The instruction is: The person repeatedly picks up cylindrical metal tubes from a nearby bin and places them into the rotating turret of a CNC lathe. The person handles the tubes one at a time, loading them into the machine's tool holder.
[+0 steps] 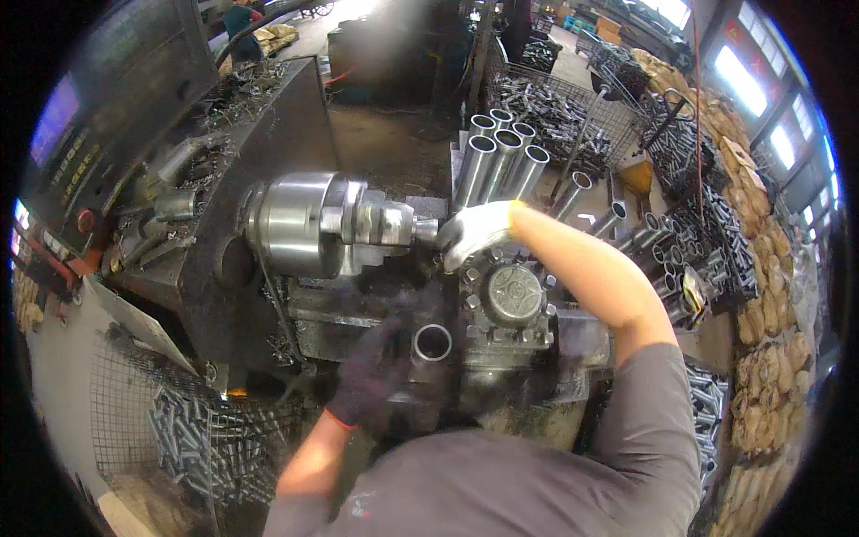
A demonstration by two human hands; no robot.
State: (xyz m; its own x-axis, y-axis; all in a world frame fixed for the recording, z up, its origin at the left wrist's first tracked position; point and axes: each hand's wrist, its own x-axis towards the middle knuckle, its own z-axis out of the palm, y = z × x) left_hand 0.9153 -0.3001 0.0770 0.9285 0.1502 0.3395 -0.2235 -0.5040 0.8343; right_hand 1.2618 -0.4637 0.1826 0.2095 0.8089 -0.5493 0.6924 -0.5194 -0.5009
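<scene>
My right hand (482, 231), in a white glove, is at the right end of a shiny metal workpiece (425, 230) that sticks out from the lathe chuck (298, 221). Its fingers curl downward, and their tips are hidden or blurred, so I cannot tell if they grip anything. My left hand (370, 379), in a dark glove, is lower down over the machine bed. Its fingers blend into the dark background. Just right of it is a steel tube (433, 344), its round open end facing up. A square tool post (515, 295) with bolts around a round cap lies below my right forearm.
Several steel tubes (478, 171) stand upright behind my right hand. More tubes (647, 231) are to the right. Wire baskets of metal parts (550, 111) stand at the back, and another bin of tubes (194, 436) is at lower left. Stacked sacks (768, 389) line the right side.
</scene>
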